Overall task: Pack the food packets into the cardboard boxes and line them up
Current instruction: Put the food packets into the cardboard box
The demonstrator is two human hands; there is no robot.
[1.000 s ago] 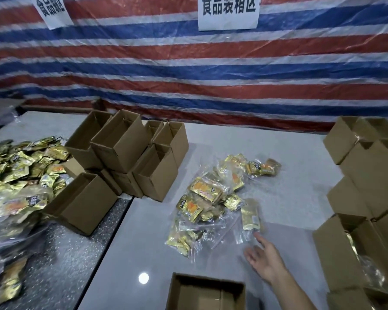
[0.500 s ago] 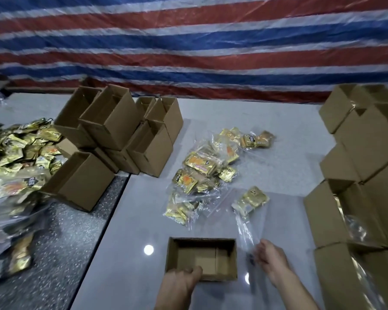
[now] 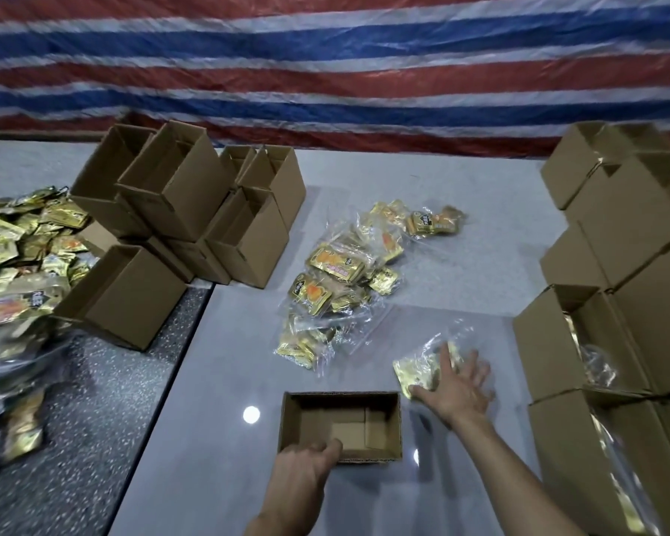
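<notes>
Filling step, barely begun: gripping the near wall of an empty cardboard box (image 3: 341, 423) on the table (image 3: 248, 361) with the left hand (image 3: 306, 470), fingers curled over the rim. Just right of it, resting on a clear bag of gold food packets (image 3: 418, 371) beside the box with the right hand (image 3: 457, 384), fingers spread, nothing pinched yet. Next, by the look of it: closing on the slippery bag, lifting over the rim, then lining up by the packed boxes (image 3: 596, 342) at far right.
</notes>
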